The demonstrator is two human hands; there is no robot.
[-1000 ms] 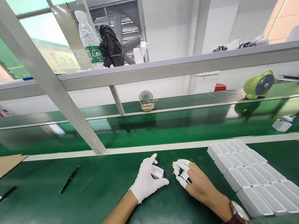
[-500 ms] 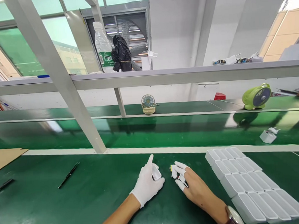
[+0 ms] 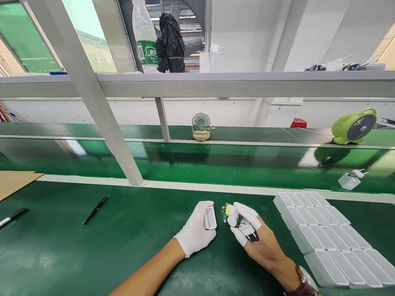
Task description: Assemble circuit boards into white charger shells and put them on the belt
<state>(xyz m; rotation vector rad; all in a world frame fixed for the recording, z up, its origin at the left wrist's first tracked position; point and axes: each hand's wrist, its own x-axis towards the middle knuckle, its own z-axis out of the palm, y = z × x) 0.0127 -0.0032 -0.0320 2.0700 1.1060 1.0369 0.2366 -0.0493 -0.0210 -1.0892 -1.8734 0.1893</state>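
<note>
Wrapped in a white glove, my left hand [image 3: 196, 230] grips a small white plastic housing [image 3: 210, 218], its open side facing up and toward me. A short gap to the right, my right hand [image 3: 252, 227], with white finger cots, pinches a small circuit board [image 3: 226, 212] with yellow and green parts. A white plug piece [image 3: 246, 227] with dark prongs or wires lies within the same hand, partly hidden by the fingers. Both hands are just above the green table.
Rows of open white housings [image 3: 340, 242] stand on the right. Beyond them a white adapter [image 3: 350, 180] lies on the green belt [image 3: 252, 169]. Two pens, a black pen [image 3: 96, 209] and a marker [image 3: 8, 221], lie left. A slanted metal post [image 3: 97, 105] rises at the table's back edge.
The view has tilted down. My left fingers have closed around the housing, whose opening is turned more toward me. My right hand has turned, showing more of the board and plug piece.
</note>
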